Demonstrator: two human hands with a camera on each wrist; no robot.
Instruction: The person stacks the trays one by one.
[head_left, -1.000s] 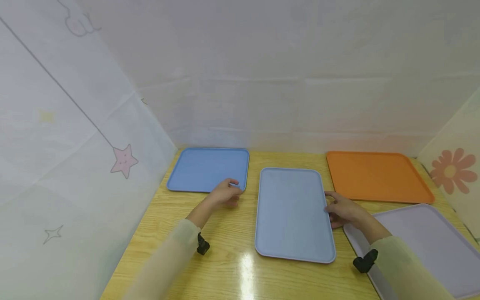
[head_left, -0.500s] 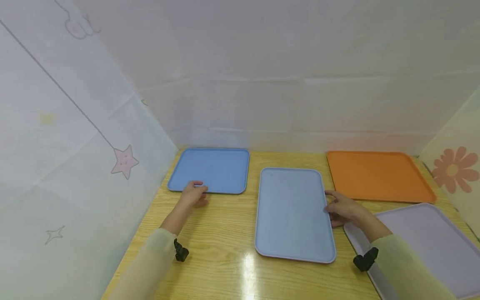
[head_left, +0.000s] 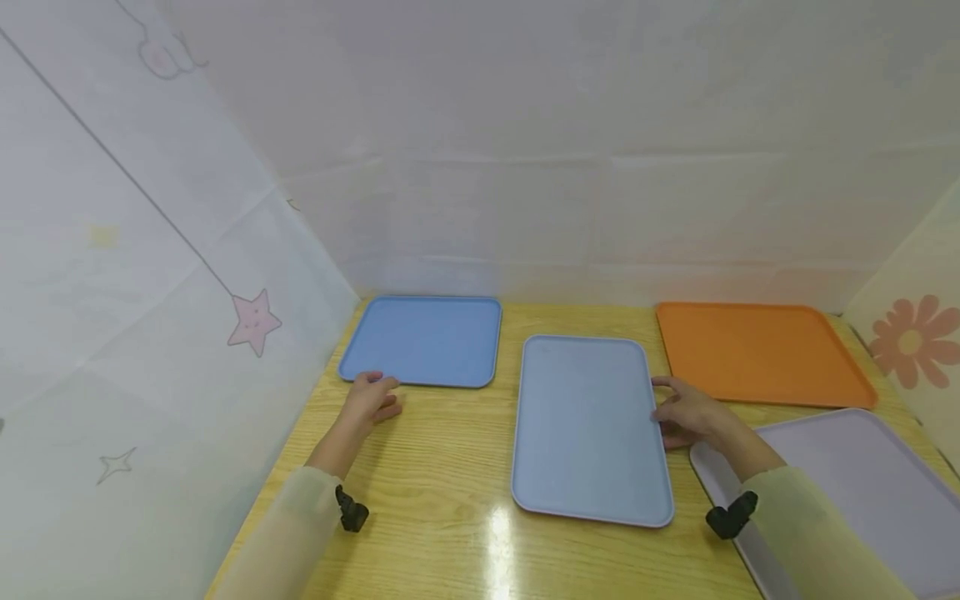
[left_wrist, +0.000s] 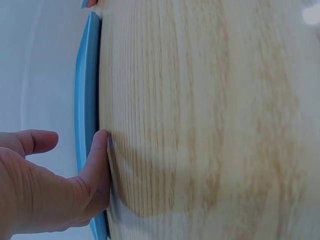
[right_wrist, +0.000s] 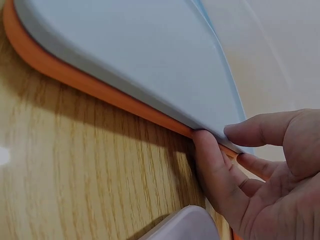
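A pale blue tray point(head_left: 592, 425) lies lengthwise in the middle of the wooden table. In the right wrist view an orange tray point(right_wrist: 125, 102) shows directly under this pale blue tray point(right_wrist: 125, 45). My right hand point(head_left: 690, 414) pinches the pale blue tray's right rim, one fingertip over the rim and others against the side of the stack. Back left lies a blue tray point(head_left: 423, 340), set crosswise. My left hand point(head_left: 367, 400) is at its front edge near the left corner. In the left wrist view a fingertip touches the blue tray's side point(left_wrist: 87, 100), with the fingers fairly straight.
Another orange tray point(head_left: 761, 350) lies at the back right. A lilac tray point(head_left: 862, 492) sits angled in front of it, partly under my right forearm. A pale cloth wall point(head_left: 555, 217) closes off the back of the table point(head_left: 442, 483), with more cloth at the sides.
My left hand has moved left along the blue tray's front edge, from its right corner towards its left corner. That tray turned slightly. The right hand and the pale blue tray have stayed put.
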